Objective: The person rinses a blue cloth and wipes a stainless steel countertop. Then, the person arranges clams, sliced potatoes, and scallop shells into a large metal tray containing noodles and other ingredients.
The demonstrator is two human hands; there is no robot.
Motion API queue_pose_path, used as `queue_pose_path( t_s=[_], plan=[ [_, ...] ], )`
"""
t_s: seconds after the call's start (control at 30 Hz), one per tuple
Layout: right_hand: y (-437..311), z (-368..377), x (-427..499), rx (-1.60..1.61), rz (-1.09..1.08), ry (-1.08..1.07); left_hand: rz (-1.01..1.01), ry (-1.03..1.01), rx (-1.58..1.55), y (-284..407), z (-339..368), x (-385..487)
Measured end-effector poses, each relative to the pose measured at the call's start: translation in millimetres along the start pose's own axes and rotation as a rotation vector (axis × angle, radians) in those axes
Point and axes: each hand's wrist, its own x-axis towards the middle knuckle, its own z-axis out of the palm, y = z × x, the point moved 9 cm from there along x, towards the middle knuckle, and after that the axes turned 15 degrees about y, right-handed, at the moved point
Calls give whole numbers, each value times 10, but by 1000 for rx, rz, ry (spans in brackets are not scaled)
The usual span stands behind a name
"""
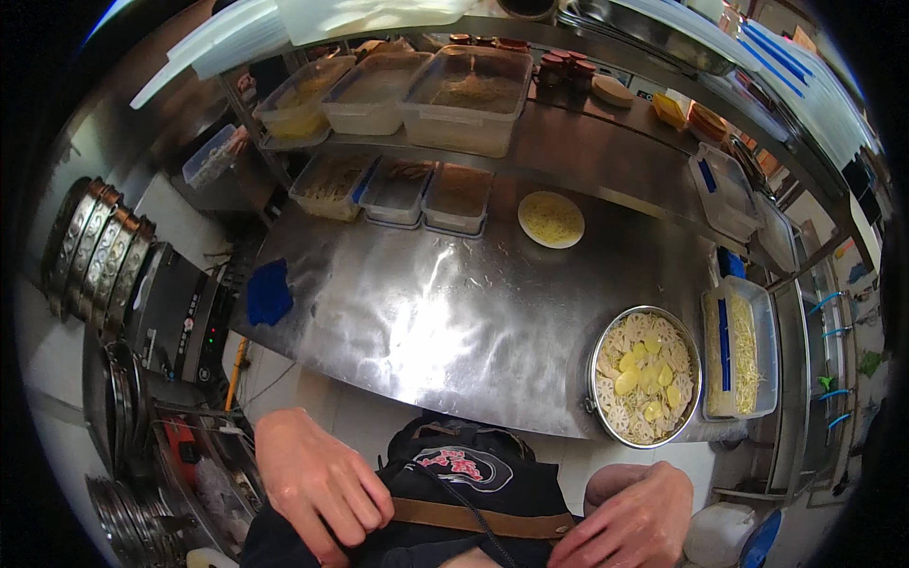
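My left hand (323, 486) rests with curled fingers at the left end of the brown strap (483, 522) on a black apron (461, 468). At the strap's right end is my right hand (621, 515), its fingers bent against the dark cloth. Whether either hand grips anything is hidden. Beyond my right hand, a round metal pan (595, 369) holds lotus root slices, yellow slices of what looks like potato, and pale sprouts. It stands near the front edge of the steel table (355, 305). Farther back lies a white plate (551, 220) of shredded yellow food.
Right of the pan stands a plastic container (765, 355) of bean sprouts. A blue cloth (270, 292) lies at the table's left. Several food tubs line the back, including a large clear one (461, 128) on the shelf. Stacked metal steamers (96, 248) stand far left.
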Motion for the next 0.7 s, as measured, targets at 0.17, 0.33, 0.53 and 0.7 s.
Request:
queue_pose_path(
  t_s=[0.17, 0.33, 0.53, 0.7],
  plan=[
    [-291, 74, 44, -56, -101, -89, 60, 70, -9, 174, -35, 34],
    [-424, 199, 74, -77, -114, -122, -37, -104, -34, 186, 94, 50],
    [-604, 115, 114, -125, -260, -4, 20, -296, -33, 358, 291, 66],
    [-653, 34, 150, -582, -314, 350, 90, -253, -109, 403, 242, 159]
  ],
)
